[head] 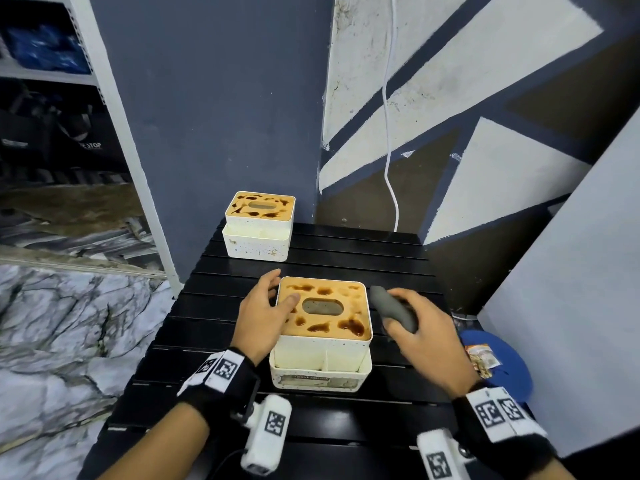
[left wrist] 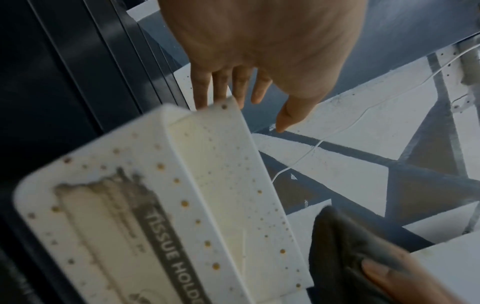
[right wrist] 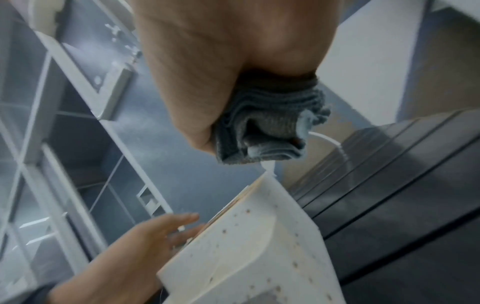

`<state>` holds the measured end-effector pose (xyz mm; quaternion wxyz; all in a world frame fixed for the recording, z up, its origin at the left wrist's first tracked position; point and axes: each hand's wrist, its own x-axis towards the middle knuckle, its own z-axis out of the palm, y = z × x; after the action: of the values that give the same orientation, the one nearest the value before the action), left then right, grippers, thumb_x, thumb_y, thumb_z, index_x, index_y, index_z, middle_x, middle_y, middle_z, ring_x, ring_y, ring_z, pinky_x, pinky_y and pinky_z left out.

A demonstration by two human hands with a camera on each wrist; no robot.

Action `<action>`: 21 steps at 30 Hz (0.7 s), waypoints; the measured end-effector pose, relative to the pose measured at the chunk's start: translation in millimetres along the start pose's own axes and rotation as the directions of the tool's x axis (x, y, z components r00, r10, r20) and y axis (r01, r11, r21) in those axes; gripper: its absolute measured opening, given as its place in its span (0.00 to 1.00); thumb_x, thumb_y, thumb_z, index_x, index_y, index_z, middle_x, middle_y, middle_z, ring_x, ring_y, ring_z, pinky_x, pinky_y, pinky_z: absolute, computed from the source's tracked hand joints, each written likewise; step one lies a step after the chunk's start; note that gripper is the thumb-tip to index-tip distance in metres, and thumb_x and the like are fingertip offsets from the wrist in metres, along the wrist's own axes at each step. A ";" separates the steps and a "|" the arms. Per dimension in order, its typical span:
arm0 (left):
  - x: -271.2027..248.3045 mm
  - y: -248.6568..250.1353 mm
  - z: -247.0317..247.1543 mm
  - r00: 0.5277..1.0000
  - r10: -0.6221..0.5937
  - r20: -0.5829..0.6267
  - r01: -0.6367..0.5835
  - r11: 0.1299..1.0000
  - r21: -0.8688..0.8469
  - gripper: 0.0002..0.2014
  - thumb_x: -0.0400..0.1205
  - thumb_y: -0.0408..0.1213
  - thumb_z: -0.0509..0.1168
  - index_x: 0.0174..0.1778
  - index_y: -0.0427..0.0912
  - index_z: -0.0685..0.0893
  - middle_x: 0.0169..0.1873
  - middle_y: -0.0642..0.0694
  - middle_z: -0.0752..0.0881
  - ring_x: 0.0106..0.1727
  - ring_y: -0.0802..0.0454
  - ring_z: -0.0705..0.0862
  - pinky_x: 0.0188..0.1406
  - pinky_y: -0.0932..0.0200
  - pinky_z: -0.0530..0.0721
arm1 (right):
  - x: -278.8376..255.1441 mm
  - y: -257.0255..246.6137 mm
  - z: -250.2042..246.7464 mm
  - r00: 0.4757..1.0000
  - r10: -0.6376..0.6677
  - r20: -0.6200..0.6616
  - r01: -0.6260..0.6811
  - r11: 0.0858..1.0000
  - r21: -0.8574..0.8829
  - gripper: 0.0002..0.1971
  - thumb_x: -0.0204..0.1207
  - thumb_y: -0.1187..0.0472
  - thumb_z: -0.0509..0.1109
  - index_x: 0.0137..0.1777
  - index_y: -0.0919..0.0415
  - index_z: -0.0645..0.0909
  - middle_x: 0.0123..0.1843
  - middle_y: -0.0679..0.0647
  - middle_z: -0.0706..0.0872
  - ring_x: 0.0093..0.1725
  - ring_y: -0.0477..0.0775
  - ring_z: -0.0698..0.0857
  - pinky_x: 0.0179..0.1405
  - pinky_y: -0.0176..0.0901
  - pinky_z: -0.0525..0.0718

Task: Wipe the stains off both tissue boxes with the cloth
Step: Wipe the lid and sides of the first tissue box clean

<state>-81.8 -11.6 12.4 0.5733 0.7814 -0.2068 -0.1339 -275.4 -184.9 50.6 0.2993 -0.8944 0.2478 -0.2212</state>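
Left hand (head: 265, 315), fingers spread, steadies the near stained white plastic tissue box (head: 323, 327); right hand (head: 420, 332), grip clamped on the folded grey cloth (head: 394, 308), should next wipe its lid

Black slatted table (head: 346, 258), white cable (head: 388, 140) down the painted wall, blue stool (head: 498, 358) beside it

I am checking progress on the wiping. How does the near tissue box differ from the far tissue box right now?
The near box sits between both hands; the far box stands alone at the table's back edge. The left hand rests on the near box with its thumb on the lid; nothing touches the far box. The right hand holds the cloth beside the near box, away from the far one. Both have white bodies and tan lids with dark brown stains.
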 end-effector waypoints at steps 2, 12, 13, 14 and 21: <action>9.3 -0.9 10.9 1.000 -0.027 -0.008 0.027 0.999 0.042 0.32 0.82 0.43 0.73 0.82 0.50 0.70 0.75 0.48 0.78 0.75 0.48 0.78 0.75 0.43 0.79 | 1.7 -11.4 10.1 0.996 -0.077 0.042 0.080 0.995 -0.067 0.23 0.72 0.53 0.72 0.68 0.45 0.77 0.61 0.40 0.80 0.60 0.40 0.77 0.62 0.32 0.73; 16.7 -16.3 24.6 0.996 -0.090 -0.023 0.093 0.983 0.156 0.37 0.79 0.47 0.75 0.83 0.52 0.68 0.68 0.40 0.83 0.73 0.44 0.78 0.74 0.47 0.79 | -8.1 -17.7 49.2 0.981 -0.044 0.187 0.131 0.863 -0.488 0.32 0.78 0.35 0.42 0.78 0.44 0.66 0.80 0.47 0.68 0.79 0.59 0.64 0.64 0.56 0.76; 16.7 -15.9 23.6 0.995 -0.096 -0.019 0.098 0.983 0.155 0.37 0.79 0.47 0.75 0.83 0.52 0.68 0.69 0.40 0.82 0.73 0.44 0.78 0.74 0.48 0.79 | -1.2 -17.4 50.1 0.979 -0.030 0.203 0.128 0.863 -0.490 0.32 0.78 0.35 0.40 0.79 0.44 0.64 0.81 0.46 0.65 0.80 0.58 0.61 0.67 0.55 0.74; 16.7 -15.5 23.1 0.995 -0.101 -0.017 0.102 0.983 0.155 0.37 0.79 0.46 0.75 0.84 0.52 0.68 0.69 0.40 0.82 0.72 0.45 0.78 0.74 0.50 0.79 | 5.4 -17.7 50.3 0.976 -0.014 0.215 0.120 0.864 -0.489 0.31 0.79 0.36 0.40 0.80 0.43 0.62 0.82 0.45 0.63 0.80 0.57 0.59 0.69 0.55 0.71; 10.0 -6.8 28.4 0.995 -0.069 -0.071 0.080 0.985 0.155 0.35 0.81 0.40 0.74 0.84 0.43 0.67 0.71 0.40 0.82 0.75 0.43 0.77 0.76 0.53 0.75 | 1.5 -23.4 47.8 0.971 0.011 0.240 0.094 0.903 -0.420 0.27 0.83 0.42 0.50 0.81 0.45 0.61 0.83 0.43 0.60 0.81 0.53 0.55 0.74 0.52 0.66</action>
<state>-84.5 -38.4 -2.5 0.5107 0.8355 -0.1684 -0.1127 -241.0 -149.0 31.6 0.1180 -0.9633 0.2337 -0.0597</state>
